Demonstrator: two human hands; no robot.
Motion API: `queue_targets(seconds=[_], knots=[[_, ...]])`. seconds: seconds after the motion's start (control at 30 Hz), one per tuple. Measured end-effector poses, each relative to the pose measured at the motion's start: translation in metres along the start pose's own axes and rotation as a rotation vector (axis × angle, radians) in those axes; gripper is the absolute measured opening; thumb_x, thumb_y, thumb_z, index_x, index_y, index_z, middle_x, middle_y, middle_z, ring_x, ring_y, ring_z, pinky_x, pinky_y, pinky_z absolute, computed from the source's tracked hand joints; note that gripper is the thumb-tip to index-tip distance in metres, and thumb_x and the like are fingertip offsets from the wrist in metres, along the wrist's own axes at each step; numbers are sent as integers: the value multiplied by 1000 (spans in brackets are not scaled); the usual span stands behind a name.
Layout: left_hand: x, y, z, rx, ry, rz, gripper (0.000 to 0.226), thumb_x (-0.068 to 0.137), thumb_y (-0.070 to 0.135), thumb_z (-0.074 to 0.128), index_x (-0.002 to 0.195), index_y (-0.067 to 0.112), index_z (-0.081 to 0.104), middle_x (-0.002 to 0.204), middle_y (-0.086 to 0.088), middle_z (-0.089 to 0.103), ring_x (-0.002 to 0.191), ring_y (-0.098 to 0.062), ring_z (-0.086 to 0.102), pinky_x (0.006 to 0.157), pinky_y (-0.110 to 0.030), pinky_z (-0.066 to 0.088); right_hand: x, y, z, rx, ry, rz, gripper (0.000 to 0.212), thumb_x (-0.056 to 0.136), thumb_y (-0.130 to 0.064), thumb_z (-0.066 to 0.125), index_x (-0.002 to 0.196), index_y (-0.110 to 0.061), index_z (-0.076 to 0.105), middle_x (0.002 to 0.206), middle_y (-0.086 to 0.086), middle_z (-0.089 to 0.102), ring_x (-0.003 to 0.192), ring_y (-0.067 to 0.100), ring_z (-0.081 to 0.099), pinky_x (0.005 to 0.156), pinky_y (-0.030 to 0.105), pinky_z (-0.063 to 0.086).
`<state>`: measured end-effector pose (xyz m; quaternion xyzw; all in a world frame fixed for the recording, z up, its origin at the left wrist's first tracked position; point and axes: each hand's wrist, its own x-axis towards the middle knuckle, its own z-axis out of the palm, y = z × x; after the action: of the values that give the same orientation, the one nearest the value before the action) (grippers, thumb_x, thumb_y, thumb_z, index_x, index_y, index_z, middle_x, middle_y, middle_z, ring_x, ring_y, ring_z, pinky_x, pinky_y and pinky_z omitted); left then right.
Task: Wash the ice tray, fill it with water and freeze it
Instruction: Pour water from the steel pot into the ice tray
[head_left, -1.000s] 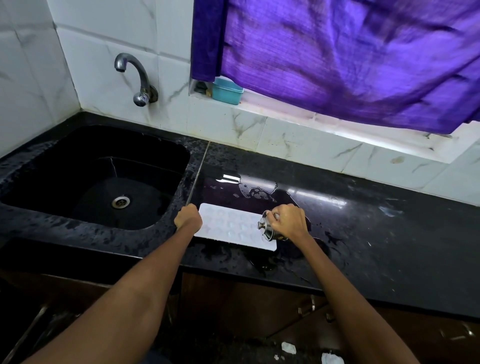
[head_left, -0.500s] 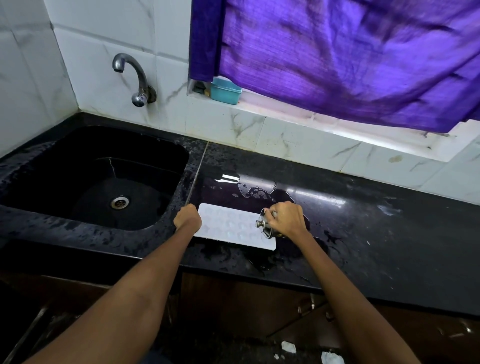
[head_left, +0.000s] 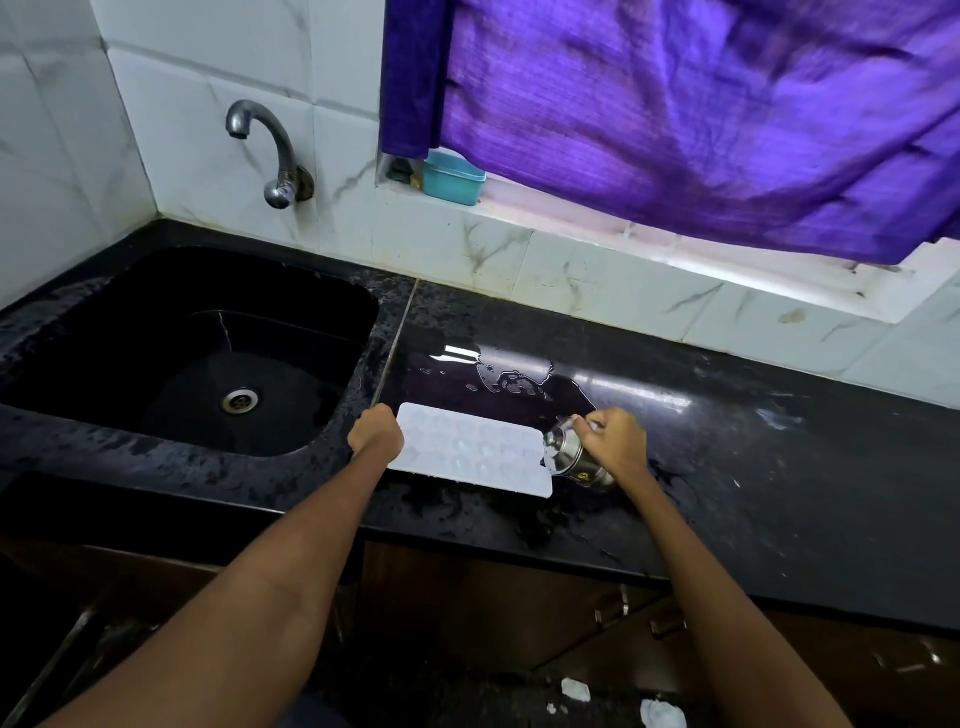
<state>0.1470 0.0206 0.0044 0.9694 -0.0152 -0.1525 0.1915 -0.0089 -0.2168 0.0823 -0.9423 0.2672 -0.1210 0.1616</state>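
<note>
wet black counter (head_left: 727, 447); left hand (head_left: 375, 437) grip curled on ice tray (head_left: 470, 449) end; right hand (head_left: 615, 441) grip holding tilted steel cup (head_left: 569, 454).

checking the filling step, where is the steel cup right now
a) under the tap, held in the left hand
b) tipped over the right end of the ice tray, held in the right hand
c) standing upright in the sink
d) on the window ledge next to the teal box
b: the right hand grips the steel cup, tilted with its mouth toward the right end of the white ice tray on the counter, while the left hand holds the tray's left end.
</note>
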Motion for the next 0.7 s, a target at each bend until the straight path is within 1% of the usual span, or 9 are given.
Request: queue_targets(seconds=[0.13,0.23,0.3,0.37,0.43,0.5,0.53,0.63,0.7], knots=[[-1,-1,1,8,0,1,38,94,10,56,130,1,50,134,-17,55,122,-33,55,96,-42,48,-1,-3,0,-129,-39,-89,53,85,-24,57,42,-15,28,40,-5,30,47,19,40,57,24,38],[-1,-1,1,9,-1,6,37,94,11,57,130,1,51,132,-18,55,121,-33,56,95,-42,48,-3,-14,0,-224,-65,-155,52,85,-24,54,43,-14,26,41,-2,32,54,24,45,58,25,36],[-2,-1,1,7,-2,5,37,94,11,57,130,1,51,132,-17,55,121,-33,56,95,-42,48,-5,-20,2,-275,-77,-205,50,86,-28,51,44,-13,26,46,5,42,56,27,48,57,26,34],[-2,-1,0,6,-3,3,38,94,11,57,130,1,50,132,-18,55,121,-33,56,95,-42,48,-5,-23,5,-315,-81,-261,47,85,-32,46,45,-14,28,57,12,58,62,31,57,56,26,34],[-2,-1,0,6,-2,3,37,95,10,56,130,1,51,133,-18,55,121,-33,56,95,-42,48,-5,-24,8,-360,-74,-295,42,86,-30,48,49,-14,39,67,14,67,71,33,64,57,27,36],[-2,-1,0,6,-2,-3,35,95,9,55,129,1,52,132,-18,56,120,-33,57,95,-42,49,-5,-25,9,-388,-66,-319,35,87,-29,49,58,-12,59,72,15,69,74,35,65,58,27,37],[-2,-1,0,5,-2,-5,35,94,9,55,128,1,52,132,-18,56,120,-34,57,95,-42,49,-4,-25,9,-394,-60,-332,34,87,-29,48,63,-10,64,72,16,69,74,36,65,57,27,36],[-4,-1,0,3,-2,-4,35,95,9,55,129,1,52,132,-18,56,120,-33,57,95,-42,48,-4,-22,11,-402,-42,-363,40,84,-32,41,63,-8,65,69,17,69,69,36,64,55,27,36],[-4,-1,0,0,-2,-1,36,95,10,55,130,1,51,132,-18,56,121,-33,56,95,-42,48,-3,-22,11,-412,-41,-379,38,84,-30,44,61,-8,65,66,17,68,66,36,64,55,28,38]])
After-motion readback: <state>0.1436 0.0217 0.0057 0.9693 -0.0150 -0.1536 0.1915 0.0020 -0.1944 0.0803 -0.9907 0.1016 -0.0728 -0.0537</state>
